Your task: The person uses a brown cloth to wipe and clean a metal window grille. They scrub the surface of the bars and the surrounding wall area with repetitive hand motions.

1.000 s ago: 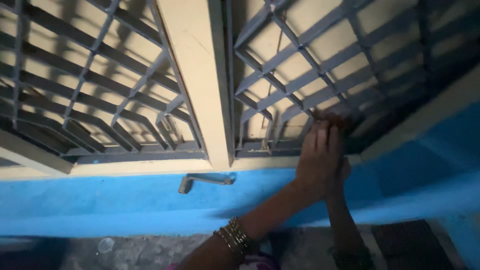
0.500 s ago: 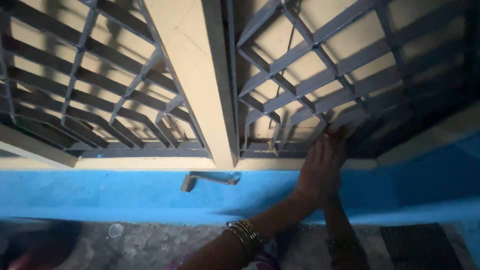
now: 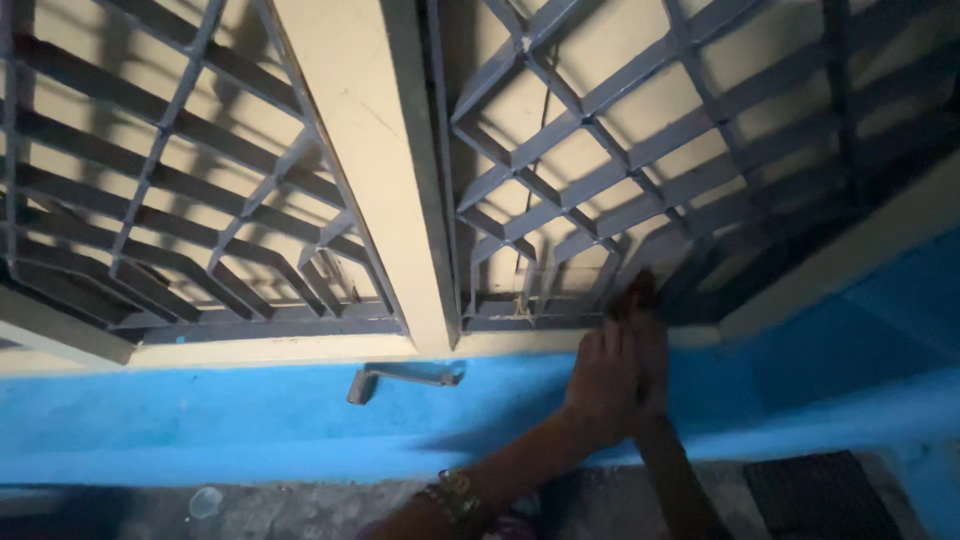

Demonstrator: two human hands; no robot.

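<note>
My 2 hands (image 3: 622,375), fingers flat, not gripping, press the grille (image 3: 640,215) at its bottom edge; next needs firmer pressure.

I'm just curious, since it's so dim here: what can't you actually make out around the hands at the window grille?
- Head view: the right hand is mostly covered by the left hand.
- Any held thing: hidden by the hands and shadow.
- The grille at far right: lost in darkness.
- Both forearms: cut off by the bottom edge.
</note>
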